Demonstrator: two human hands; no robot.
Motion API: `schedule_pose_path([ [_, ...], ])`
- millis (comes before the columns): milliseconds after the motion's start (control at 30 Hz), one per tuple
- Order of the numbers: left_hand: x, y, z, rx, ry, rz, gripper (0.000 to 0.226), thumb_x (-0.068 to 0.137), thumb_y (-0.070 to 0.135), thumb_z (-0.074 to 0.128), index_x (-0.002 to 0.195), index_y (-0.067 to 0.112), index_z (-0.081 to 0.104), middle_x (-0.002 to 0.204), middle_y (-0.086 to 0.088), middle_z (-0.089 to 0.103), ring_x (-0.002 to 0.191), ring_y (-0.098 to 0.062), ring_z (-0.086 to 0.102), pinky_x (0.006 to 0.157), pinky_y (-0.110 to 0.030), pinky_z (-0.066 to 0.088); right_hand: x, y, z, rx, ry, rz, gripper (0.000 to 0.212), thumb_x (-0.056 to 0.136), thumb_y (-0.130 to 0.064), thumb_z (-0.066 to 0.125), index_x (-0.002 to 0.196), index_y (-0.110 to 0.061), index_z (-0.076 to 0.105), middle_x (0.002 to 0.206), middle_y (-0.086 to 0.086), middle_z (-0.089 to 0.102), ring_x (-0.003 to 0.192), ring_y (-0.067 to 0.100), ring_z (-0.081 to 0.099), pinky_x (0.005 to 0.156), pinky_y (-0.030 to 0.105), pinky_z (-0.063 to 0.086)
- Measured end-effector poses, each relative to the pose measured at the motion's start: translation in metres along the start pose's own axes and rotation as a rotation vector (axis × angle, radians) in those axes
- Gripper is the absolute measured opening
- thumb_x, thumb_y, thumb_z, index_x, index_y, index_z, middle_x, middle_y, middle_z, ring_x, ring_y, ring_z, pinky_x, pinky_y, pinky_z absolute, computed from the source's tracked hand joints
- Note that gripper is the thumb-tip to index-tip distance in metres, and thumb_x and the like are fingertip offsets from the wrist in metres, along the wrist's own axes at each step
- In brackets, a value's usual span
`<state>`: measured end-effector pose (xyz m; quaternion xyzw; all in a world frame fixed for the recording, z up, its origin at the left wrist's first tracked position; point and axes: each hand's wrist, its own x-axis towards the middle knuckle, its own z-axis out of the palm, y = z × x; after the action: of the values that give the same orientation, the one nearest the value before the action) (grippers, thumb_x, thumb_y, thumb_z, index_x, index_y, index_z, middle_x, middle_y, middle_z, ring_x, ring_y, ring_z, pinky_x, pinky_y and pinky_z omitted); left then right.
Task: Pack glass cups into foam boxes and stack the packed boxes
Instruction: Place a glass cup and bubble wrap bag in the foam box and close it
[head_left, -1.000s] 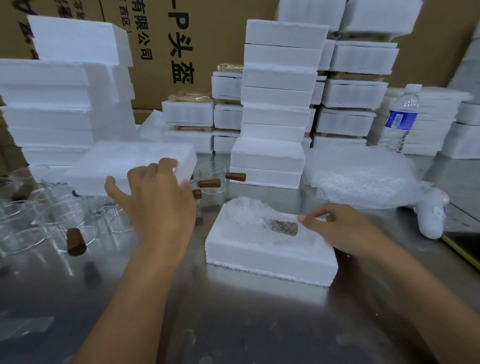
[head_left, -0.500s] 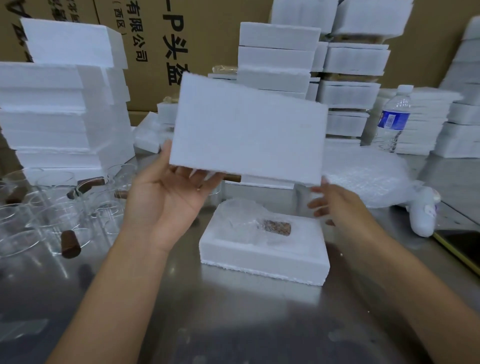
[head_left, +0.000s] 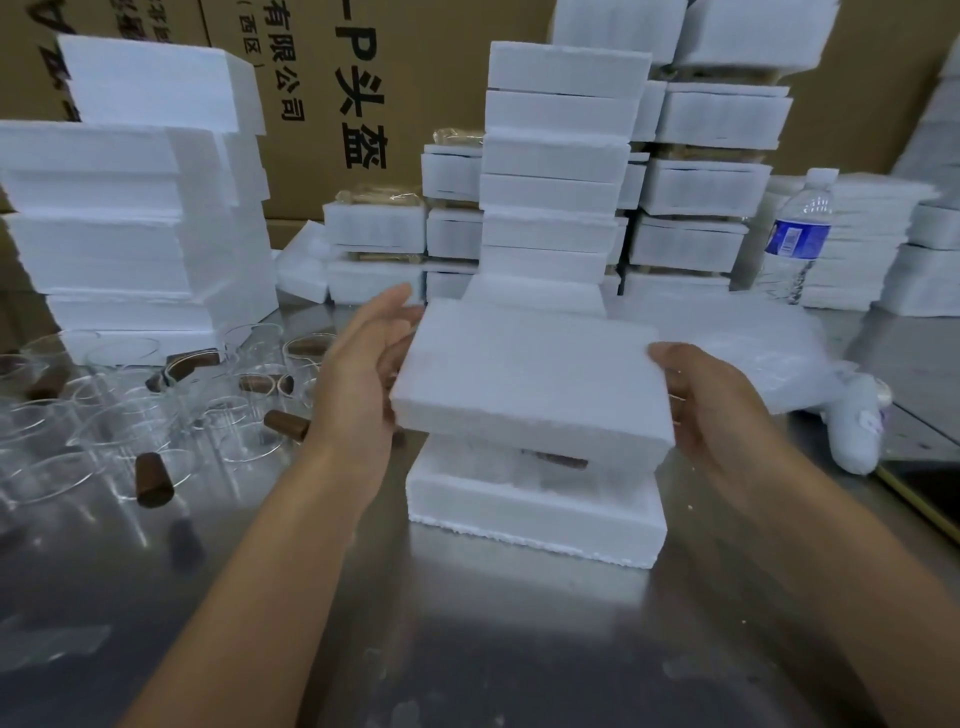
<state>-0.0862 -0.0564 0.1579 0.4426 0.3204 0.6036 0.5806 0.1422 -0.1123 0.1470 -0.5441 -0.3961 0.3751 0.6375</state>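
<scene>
My left hand (head_left: 363, 374) and right hand (head_left: 722, 405) clamp foam lid (head_left: 530, 379) ends, just above foam box (head_left: 535, 514) mid-worktop (head_left: 467, 649) (wrapped cup inside). Risk: tilted lid jams crooked, crumbles rim.

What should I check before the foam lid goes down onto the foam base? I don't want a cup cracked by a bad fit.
1. Grip on the foam lid: ok. The left hand and the right hand each hold one end.
2. Lid over the foam base: ok, though it sits slightly skewed and not yet seated.
3. Wrapped cup lying inside the base: cannot tell. Only its brown handle shows in the gap.
4. Fingers clear of the seam: cannot tell. The lid hides the fingertips.
5. Loose glass cups clear of the base: ok, they lie well to the left.
</scene>
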Motion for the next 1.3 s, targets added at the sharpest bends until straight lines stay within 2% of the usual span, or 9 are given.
schedule_pose_path([
  [133,-0.002,-0.007,0.005,0.227,0.012,0.029,0.017,0.09,0.023,0.057,0.091,0.034,0.07,0.103,0.015,0.066,0.101,-0.009,0.059,0.094,-0.036,0.046,0.0,0.002,-0.002,-0.097,-0.031,0.061,0.018,0.088,-0.024,0.05,0.083,-0.012,0.063,0.054,-0.002,0.054,0.042,0.01,0.045,0.041,0.016,0.039],
  [267,0.0,-0.007,0.002,0.193,-0.016,0.018,0.019,0.086,0.013,0.061,0.092,0.03,0.068,0.097,0.009,0.065,0.088,-0.01,0.061,0.072,-0.026,0.045,-0.001,0.002,-0.008,-0.052,-0.08,0.122,0.02,0.073,-0.034,0.056,0.075,-0.018,0.067,0.064,0.001,0.064,0.064,0.021,0.056,0.066,0.033,0.043],
  [367,0.001,-0.008,-0.001,0.204,-0.017,0.0,0.021,0.086,0.008,0.062,0.093,0.027,0.067,0.099,0.006,0.063,0.089,-0.014,0.061,0.076,-0.029,0.048,-0.002,0.002,-0.01,-0.097,-0.126,0.121,0.014,0.065,-0.036,0.058,0.064,-0.024,0.066,0.072,0.002,0.064,0.077,0.026,0.055,0.077,0.039,0.039],
  [467,0.002,-0.012,-0.002,0.283,-0.045,-0.013,0.028,0.085,0.003,0.063,0.1,0.027,0.065,0.106,0.003,0.059,0.097,-0.018,0.06,0.082,-0.031,0.049,-0.003,0.002,-0.011,-0.194,-0.132,0.096,0.017,0.066,-0.037,0.067,0.064,-0.024,0.056,0.068,-0.002,0.057,0.072,0.021,0.051,0.073,0.034,0.037],
  [667,0.005,-0.017,-0.005,0.307,-0.077,-0.035,0.028,0.086,0.006,0.065,0.104,0.027,0.064,0.103,0.007,0.059,0.085,-0.008,0.061,0.059,-0.012,0.047,0.001,0.011,-0.015,-0.237,-0.085,0.073,0.031,0.078,-0.041,0.069,0.057,-0.024,0.053,0.064,-0.003,0.056,0.077,0.023,0.048,0.074,0.038,0.033],
  [867,0.009,-0.02,-0.009,0.322,-0.082,-0.15,0.032,0.084,0.009,0.069,0.115,0.019,0.064,0.117,-0.001,0.063,0.109,-0.019,0.061,0.098,-0.033,0.046,0.001,0.011,-0.017,-0.317,-0.13,0.181,0.042,0.066,-0.05,0.072,0.09,-0.015,0.07,0.067,-0.007,0.065,0.07,0.016,0.053,0.071,0.033,0.036],
  [1033,0.013,-0.019,-0.01,0.293,-0.096,-0.258,0.024,0.084,0.009,0.069,0.105,0.019,0.066,0.112,-0.005,0.068,0.094,-0.018,0.066,0.074,-0.025,0.05,0.005,0.007,-0.019,-0.383,-0.182,0.236,0.043,0.064,-0.053,0.069,0.09,-0.018,0.07,0.067,-0.008,0.066,0.058,0.009,0.055,0.062,0.028,0.037],
  [1167,0.014,-0.018,-0.012,0.285,-0.086,-0.26,0.022,0.081,0.013,0.072,0.101,0.022,0.07,0.1,0.0,0.073,0.089,-0.014,0.068,0.075,-0.024,0.05,0.006,0.006,-0.019,-0.428,-0.205,0.229,0.033,0.075,-0.049,0.062,0.085,-0.019,0.064,0.057,-0.012,0.062,0.048,0.003,0.053,0.057,0.026,0.036],
  [1300,0.011,-0.018,-0.013,0.198,-0.127,-0.305,0.022,0.083,0.013,0.069,0.103,0.021,0.069,0.087,0.004,0.076,0.075,-0.009,0.071,0.064,-0.021,0.054,0.002,0.003,-0.018,-0.506,-0.243,0.245,0.029,0.086,-0.05,0.052,0.076,-0.023,0.056,0.048,-0.014,0.054,0.039,0.0,0.048,0.052,0.024,0.035],
])
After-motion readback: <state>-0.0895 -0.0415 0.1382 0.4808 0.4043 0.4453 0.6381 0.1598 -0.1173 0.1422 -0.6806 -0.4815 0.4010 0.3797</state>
